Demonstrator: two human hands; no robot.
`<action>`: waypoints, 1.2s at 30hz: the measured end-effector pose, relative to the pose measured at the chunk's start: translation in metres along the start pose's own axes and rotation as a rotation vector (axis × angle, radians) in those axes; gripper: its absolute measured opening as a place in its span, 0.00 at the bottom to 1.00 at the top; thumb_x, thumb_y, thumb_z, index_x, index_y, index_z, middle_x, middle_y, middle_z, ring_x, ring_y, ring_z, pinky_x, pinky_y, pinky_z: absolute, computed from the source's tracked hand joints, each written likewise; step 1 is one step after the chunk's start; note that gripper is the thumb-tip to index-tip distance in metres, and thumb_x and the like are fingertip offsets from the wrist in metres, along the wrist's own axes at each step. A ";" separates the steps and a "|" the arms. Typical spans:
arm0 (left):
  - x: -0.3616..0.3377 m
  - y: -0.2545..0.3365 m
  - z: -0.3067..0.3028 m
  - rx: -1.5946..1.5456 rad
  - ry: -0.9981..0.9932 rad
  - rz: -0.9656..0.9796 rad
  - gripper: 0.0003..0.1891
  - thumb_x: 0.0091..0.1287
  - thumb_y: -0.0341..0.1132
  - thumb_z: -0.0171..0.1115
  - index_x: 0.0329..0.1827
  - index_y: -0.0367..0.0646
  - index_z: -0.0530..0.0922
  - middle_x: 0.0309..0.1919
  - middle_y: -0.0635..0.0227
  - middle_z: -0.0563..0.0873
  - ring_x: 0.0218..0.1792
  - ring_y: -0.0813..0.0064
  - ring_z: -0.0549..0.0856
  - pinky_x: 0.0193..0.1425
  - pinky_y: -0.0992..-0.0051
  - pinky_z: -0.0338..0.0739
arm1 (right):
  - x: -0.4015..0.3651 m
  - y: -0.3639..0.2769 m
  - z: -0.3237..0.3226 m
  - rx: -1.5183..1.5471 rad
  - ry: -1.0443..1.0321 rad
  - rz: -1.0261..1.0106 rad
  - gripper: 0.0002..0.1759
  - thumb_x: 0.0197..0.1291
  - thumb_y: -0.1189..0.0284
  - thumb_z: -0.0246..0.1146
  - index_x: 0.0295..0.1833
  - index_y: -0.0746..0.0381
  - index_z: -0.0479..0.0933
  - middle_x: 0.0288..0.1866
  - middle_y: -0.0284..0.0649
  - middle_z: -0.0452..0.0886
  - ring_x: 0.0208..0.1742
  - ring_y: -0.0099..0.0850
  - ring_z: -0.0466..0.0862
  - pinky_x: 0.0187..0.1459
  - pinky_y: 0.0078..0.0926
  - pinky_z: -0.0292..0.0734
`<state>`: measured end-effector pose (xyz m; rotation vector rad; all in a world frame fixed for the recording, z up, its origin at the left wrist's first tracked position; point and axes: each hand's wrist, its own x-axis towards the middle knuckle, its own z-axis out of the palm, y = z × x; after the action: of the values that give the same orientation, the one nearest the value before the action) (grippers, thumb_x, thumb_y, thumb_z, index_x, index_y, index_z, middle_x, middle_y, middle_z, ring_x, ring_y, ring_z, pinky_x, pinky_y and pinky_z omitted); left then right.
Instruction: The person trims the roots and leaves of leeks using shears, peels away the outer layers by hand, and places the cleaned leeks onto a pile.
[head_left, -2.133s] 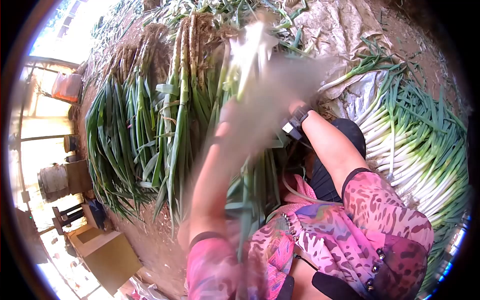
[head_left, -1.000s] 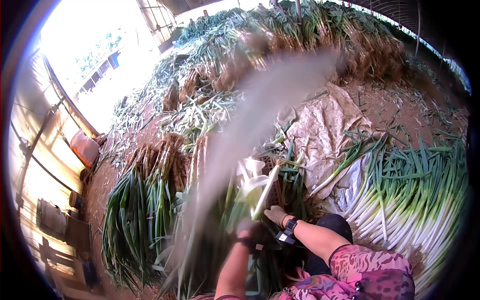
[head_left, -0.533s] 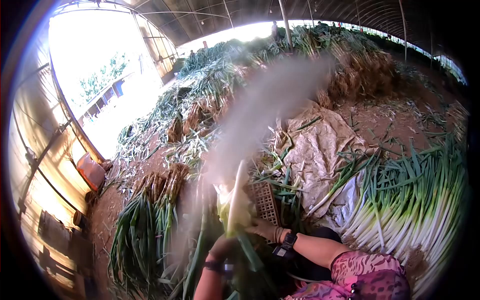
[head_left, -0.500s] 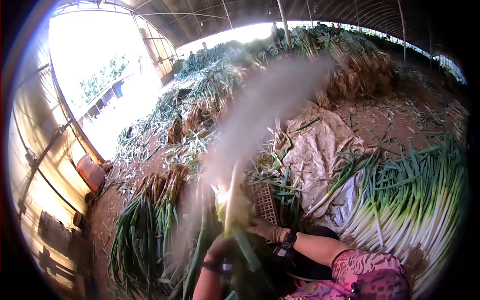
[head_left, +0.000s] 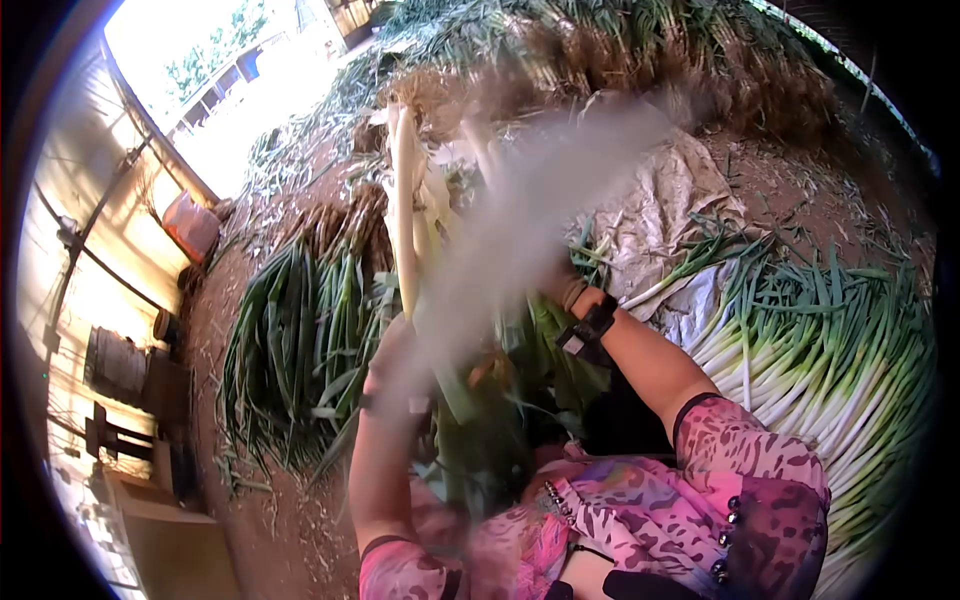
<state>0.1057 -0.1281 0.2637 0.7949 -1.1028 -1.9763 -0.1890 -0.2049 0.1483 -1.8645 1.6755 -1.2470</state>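
Note:
My left hand (head_left: 400, 350) is closed around a green onion stalk (head_left: 403, 215), whose pale root end points up and whose green leaves hang down below the hand. Loose, pale outer layers hang beside the stalk. To the right, my right hand (head_left: 562, 280) is near green leaves, partly hidden by a grey smear across the middle of the view; its fingers cannot be made out. A pile of untrimmed green onions (head_left: 300, 320) lies left of my left hand. Peeled onions with white stems (head_left: 800, 370) lie in a large row at the right.
A crumpled beige sheet (head_left: 660, 215) lies on the soil beyond my right hand. Heaps of onions with brown roots (head_left: 640, 60) stretch across the back. At the left are an orange-pink bag (head_left: 190, 225) by the wall and a cardboard box (head_left: 170, 530).
The view has tipped downward, showing more of my arms and clothing. Both hands are higher in the view, and my right hand has moved away from the stalk in my left.

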 end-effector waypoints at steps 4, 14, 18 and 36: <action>-0.010 0.001 0.017 -0.188 -0.216 0.090 0.17 0.73 0.30 0.61 0.63 0.37 0.78 0.51 0.66 0.87 0.51 0.72 0.86 0.58 0.70 0.82 | -0.006 -0.026 -0.030 0.305 -0.272 -0.086 0.33 0.71 0.43 0.58 0.52 0.66 0.84 0.40 0.48 0.88 0.40 0.39 0.88 0.45 0.38 0.81; 0.001 -0.024 -0.033 -0.314 -0.211 0.030 0.23 0.72 0.27 0.59 0.70 0.38 0.73 0.59 0.63 0.85 0.58 0.71 0.84 0.67 0.71 0.78 | -0.034 -0.103 -0.061 0.617 -0.725 -0.145 0.22 0.72 0.67 0.60 0.65 0.69 0.77 0.49 0.37 0.85 0.47 0.21 0.83 0.49 0.22 0.80; 0.004 -0.031 -0.026 -0.667 -0.330 -0.187 0.21 0.76 0.29 0.53 0.72 0.39 0.71 0.62 0.64 0.84 0.63 0.72 0.81 0.73 0.72 0.73 | -0.043 -0.106 -0.038 0.712 -0.629 0.249 0.24 0.69 0.65 0.63 0.65 0.66 0.78 0.50 0.36 0.85 0.49 0.21 0.83 0.51 0.23 0.80; 0.014 -0.037 -0.012 0.008 0.116 -0.220 0.18 0.71 0.38 0.65 0.59 0.38 0.79 0.44 0.63 0.89 0.41 0.70 0.90 0.48 0.69 0.87 | -0.071 -0.014 -0.008 0.602 -0.352 0.320 0.22 0.66 0.55 0.69 0.51 0.65 0.83 0.34 0.36 0.84 0.36 0.25 0.85 0.40 0.26 0.82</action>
<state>0.0966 -0.1311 0.2232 1.0604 -0.9913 -2.0763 -0.1806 -0.1332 0.1368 -1.2987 1.1779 -1.0574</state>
